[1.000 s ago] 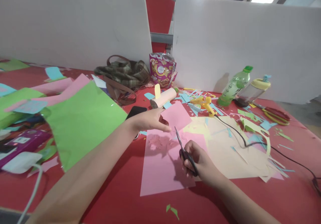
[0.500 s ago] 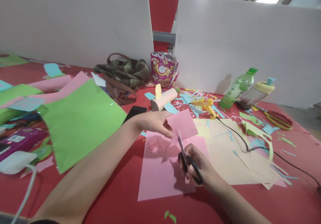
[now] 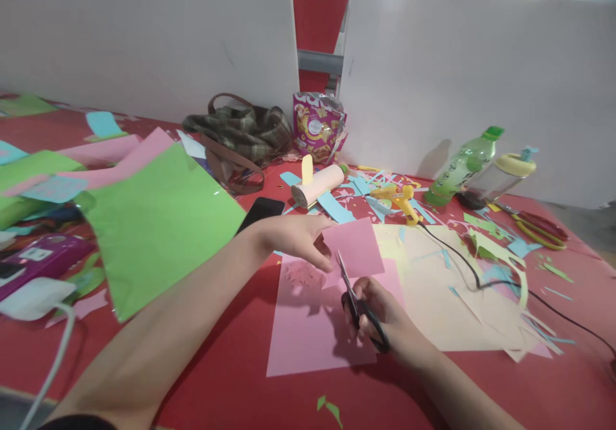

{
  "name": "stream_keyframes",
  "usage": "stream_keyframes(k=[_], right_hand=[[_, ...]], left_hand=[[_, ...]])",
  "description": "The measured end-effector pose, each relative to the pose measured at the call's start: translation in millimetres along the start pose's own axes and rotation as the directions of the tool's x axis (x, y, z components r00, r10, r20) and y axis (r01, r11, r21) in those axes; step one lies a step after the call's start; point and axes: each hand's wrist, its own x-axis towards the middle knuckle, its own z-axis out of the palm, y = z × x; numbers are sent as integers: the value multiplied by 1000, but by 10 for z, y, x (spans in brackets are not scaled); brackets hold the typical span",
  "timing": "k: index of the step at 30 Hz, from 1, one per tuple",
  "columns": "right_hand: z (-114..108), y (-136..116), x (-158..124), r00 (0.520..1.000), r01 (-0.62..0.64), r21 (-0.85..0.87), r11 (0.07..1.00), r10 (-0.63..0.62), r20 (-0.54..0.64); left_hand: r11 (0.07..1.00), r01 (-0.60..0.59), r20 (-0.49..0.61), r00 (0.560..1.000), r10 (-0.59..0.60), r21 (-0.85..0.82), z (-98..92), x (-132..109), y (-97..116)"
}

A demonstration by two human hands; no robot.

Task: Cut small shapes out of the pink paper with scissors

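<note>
My left hand (image 3: 308, 240) grips a small piece of pink paper (image 3: 359, 247) by its left side, raised over the table. In my right hand (image 3: 378, 308) is a pair of black-handled scissors (image 3: 353, 300), fingers through the loops. The blades point up and away, and their tips meet the lower left part of the raised piece. Below both hands lies a larger pink sheet (image 3: 298, 340) with small pink scraps (image 3: 301, 274) on its upper left.
A yellow glue gun (image 3: 399, 200) rests beyond the cream paper (image 3: 447, 314), its black cord running right. A paper-wrapped tube (image 3: 318, 186), a phone (image 3: 262, 210), a tilted green bottle (image 3: 464, 167) and large scissors (image 3: 539, 228) lie around. Green paper (image 3: 163, 231) sits at left.
The view has shifted slightly. The raised pink piece has turned a little and sits slightly lower against the blades; both hands keep their grips.
</note>
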Motion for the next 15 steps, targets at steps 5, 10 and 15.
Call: stream_keyframes(k=[5, 10, 15], right_hand=[[-1, 24, 1, 1000, -4, -2, 1000, 4, 2], [-1, 30, 4, 1000, -5, -21, 1000, 5, 3], [9, 22, 4, 999, -18, -31, 999, 19, 32]], left_hand=[[989, -139, 82, 987, 135, 54, -21, -7, -7], [995, -96, 143, 985, 92, 26, -17, -33, 28], [999, -19, 187, 982, 10, 44, -16, -55, 56]])
